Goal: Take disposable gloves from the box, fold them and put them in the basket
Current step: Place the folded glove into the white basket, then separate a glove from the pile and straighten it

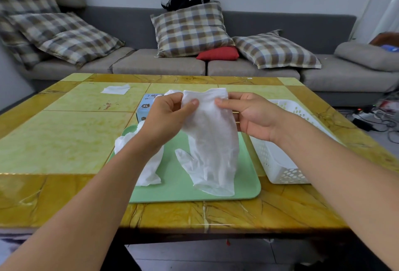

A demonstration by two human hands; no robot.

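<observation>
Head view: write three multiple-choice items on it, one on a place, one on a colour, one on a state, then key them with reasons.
1. Where does the white basket stand?
A. to the right of the tray
B. on the sofa
C. on top of the glove box

2. What colour is the tray?
A. red
B. light green
C. black

3. How is the glove held?
A. lying flat, untouched
B. pinched at its cuff by both hands, fingers hanging down
C. worn on the right hand

Answers:
1 A: the basket sits on the table beside the tray's right edge.
2 B: its bare surface is pale green.
3 B: the left hand and right hand pinch the top edge.
</observation>
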